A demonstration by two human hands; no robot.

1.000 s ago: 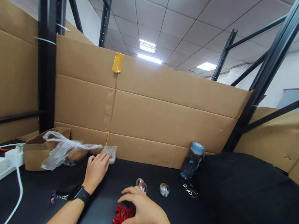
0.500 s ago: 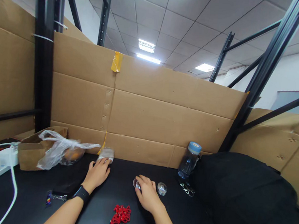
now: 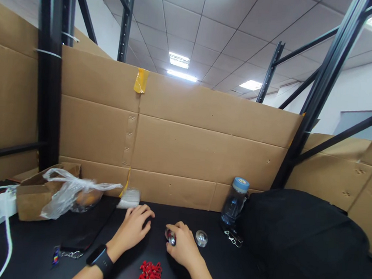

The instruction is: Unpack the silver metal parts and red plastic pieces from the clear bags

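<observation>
Currently, the right hand (image 3: 182,244) holds a clear case (image 3: 170,236) between thumb and fingers; whether the case touches the worktop (image 3: 183,214) cannot be told. The left hand (image 3: 133,228) is wide, fingers spread, to the left of the clear case. A second case (image 3: 201,238) lies just right of the right hand. Red cords (image 3: 149,275) lie between the forearms, nearer than both hands. A packet (image 3: 129,198) lies just beyond the left hand.

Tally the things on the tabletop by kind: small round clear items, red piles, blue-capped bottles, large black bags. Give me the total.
Small round clear items: 2, one at the right hand
Red pile: 1
Blue-capped bottle: 1
Large black bag: 1
Total: 5
</observation>
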